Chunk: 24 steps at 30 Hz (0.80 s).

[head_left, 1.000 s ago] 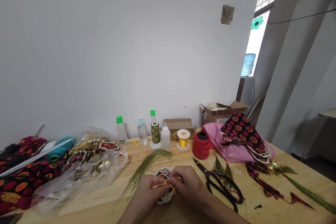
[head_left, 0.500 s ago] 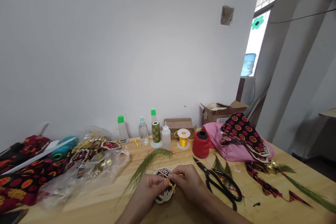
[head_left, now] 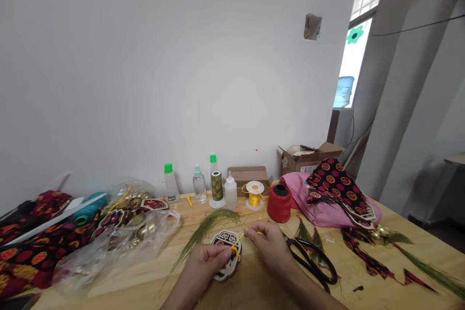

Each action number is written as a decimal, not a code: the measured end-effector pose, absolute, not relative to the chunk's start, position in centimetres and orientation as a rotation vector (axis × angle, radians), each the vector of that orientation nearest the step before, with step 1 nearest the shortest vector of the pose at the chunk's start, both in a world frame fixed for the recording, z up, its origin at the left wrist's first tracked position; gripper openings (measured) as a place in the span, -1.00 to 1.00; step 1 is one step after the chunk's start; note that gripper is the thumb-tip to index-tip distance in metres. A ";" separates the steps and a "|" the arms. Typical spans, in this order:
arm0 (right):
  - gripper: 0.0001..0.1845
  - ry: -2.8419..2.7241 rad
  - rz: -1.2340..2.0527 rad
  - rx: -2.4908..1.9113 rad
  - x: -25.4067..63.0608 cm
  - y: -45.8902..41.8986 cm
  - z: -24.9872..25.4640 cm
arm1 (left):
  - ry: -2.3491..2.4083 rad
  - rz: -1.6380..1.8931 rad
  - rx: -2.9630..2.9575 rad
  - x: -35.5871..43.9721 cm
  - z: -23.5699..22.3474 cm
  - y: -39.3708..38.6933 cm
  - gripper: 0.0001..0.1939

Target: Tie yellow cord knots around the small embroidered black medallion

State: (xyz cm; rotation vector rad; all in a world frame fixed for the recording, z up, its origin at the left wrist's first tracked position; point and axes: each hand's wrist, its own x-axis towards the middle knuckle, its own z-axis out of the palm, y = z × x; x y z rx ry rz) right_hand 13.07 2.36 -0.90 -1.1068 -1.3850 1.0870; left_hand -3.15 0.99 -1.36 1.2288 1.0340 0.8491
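Observation:
A dark red and cream ornament plaque (head_left: 225, 271) lies on the wooden table in front of me, a small yellow cord knot on its face. My left hand (head_left: 209, 259) pinches the yellow cord at that knot, its thumb and finger over the plaque. To the right, my right hand (head_left: 267, 242) grips the yellow cord (head_left: 240, 238) between thumb and forefinger, and a stretch of it runs taut between the two hands. Black-handled scissors (head_left: 312, 259) lie just right of my right hand, their blades partly hidden behind it.
Behind the hands stand a yellow cord spool (head_left: 255, 198), a red thread cone (head_left: 279, 203), a glue bottle (head_left: 230, 193) and a green thread cone (head_left: 217, 188). Green tassel threads (head_left: 203, 227) lie left of centre. A plastic bag of bells (head_left: 141, 232) and patterned fabric (head_left: 334, 179) flank them.
My right hand has moved up and right, away from the plaque, drawing the yellow cord out straight. My left hand stays at the knot. The view has tilted slightly.

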 end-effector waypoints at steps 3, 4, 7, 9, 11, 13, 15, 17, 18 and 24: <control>-0.73 -1.397 1.123 -1.069 13.0 2.1 -0.5 | 1.049 0.862 1.275 -3.4 -1.4 1.0 -0.64; -0.73 -1.425 1.126 -1.056 13.0 2.0 -0.3 | 1.066 0.875 1.306 -3.4 -1.4 1.0 -0.64; -0.72 -1.516 1.159 -1.001 12.9 1.8 0.0 | 1.174 0.949 1.413 -3.5 -1.1 0.9 -0.65; -0.72 -1.534 1.176 -0.962 12.9 1.8 0.0 | 1.238 0.992 1.469 -3.5 -0.8 0.7 -0.66; -0.72 -1.532 1.191 -0.954 12.8 1.8 -0.2 | 1.269 1.013 1.505 -3.3 -0.5 0.6 -0.66; -0.73 -1.526 1.232 -0.994 12.7 1.8 -0.4 | 1.273 1.018 1.513 -3.1 -0.1 0.5 -0.67; -0.75 -1.534 1.257 -1.035 12.8 1.8 -0.5 | 1.260 1.019 1.499 -3.0 0.1 0.4 -0.66; -0.77 -1.583 1.209 -1.029 12.8 1.7 -0.5 | 1.238 1.015 1.481 -2.9 0.2 0.4 -0.66; -0.78 -1.624 1.161 -1.004 12.8 1.6 -0.5 | 1.225 1.011 1.474 -2.9 0.2 0.5 -0.66; -0.79 -1.722 1.004 -0.952 12.5 0.8 0.1 | 1.204 0.996 1.457 -3.1 -0.4 0.7 -0.69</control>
